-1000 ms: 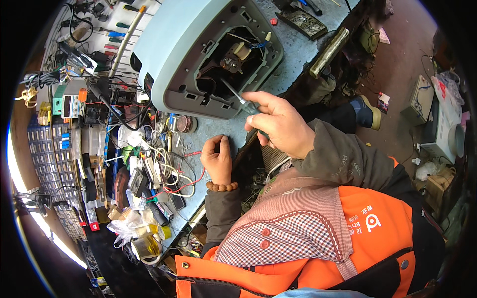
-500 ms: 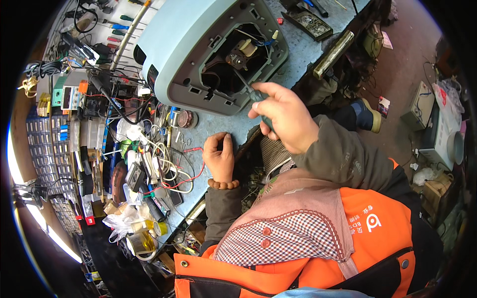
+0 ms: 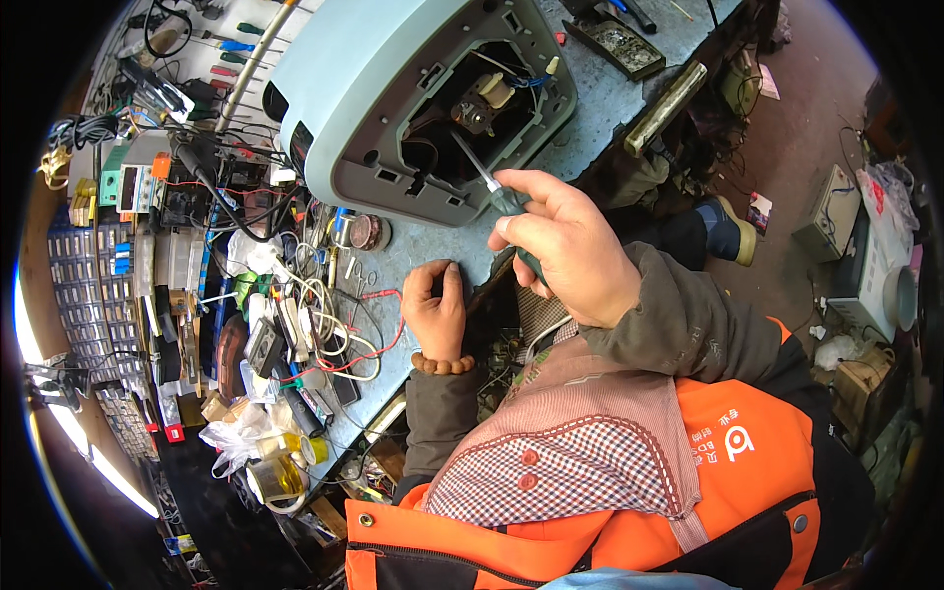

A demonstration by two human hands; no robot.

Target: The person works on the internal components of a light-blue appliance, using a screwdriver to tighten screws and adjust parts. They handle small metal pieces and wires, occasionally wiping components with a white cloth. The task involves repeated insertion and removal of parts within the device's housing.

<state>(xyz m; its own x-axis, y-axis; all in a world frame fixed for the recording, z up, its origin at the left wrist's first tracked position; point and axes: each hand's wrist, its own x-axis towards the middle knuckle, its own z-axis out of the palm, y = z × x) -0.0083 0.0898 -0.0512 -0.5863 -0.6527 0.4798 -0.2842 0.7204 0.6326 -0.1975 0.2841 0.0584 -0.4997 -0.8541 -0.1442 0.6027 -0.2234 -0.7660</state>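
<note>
My right hand [image 3: 575, 241] is closed round the dark green handle of a screwdriver [image 3: 475, 162]. Its metal shaft slants up and left into the opening of a large grey-blue plastic housing [image 3: 369, 118]. Inside that opening sits a small motor-like metal part [image 3: 474, 116] with a cream-coloured piece and blue wires. The shaft's tip is just below this part; whether it touches anything I cannot tell. My left hand [image 3: 435, 313], with a beaded bracelet at the wrist, rests loosely curled on the bench edge, apart from the housing, and nothing shows in it.
Cables [image 3: 329, 324], a round tin [image 3: 370, 232] and small tools crowd the blue bench top [image 3: 418, 246] on the left. A black metal tray [image 3: 619, 47] lies at the far right of the bench. Small-drawer cabinets [image 3: 88, 295] stand at far left; grey equipment boxes [image 3: 831, 211] are at right.
My right hand has drawn slightly back toward me with the screwdriver, and more of its shaft shows. My left hand stays in place.
</note>
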